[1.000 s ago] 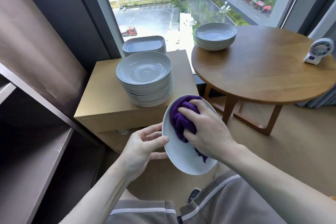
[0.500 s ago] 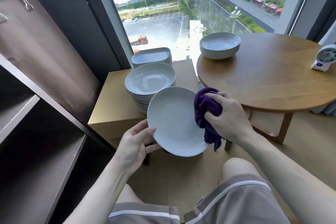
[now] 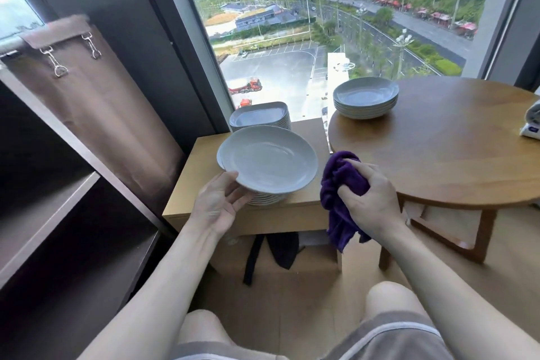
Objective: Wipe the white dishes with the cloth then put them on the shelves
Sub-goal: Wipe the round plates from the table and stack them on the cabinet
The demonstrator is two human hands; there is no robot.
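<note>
Left hand (image 3: 217, 204) pinches white plate (image 3: 271, 166) by its near rim, above stack (image 3: 267, 200). Right hand (image 3: 371, 202) grips purple cloth (image 3: 340, 184), just clear of plate's right edge. Open shelves (image 3: 43, 219) left of left hand. Plate glossy.

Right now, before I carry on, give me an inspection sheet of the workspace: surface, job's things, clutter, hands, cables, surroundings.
Surface: wooden cabinet beside a round table.
Job's things: white plate held tilted over the round stack; rectangular dishes behind it; bowls stacked on the table; purple cloth; shelves at left.
Clutter: small white device at the table's right edge; dark strap under the cabinet.
Hands: left hand holds the plate by its rim; right hand grips the cloth, apart from the plate.
Cables: nothing seen.
Surroundings: window behind.
</note>
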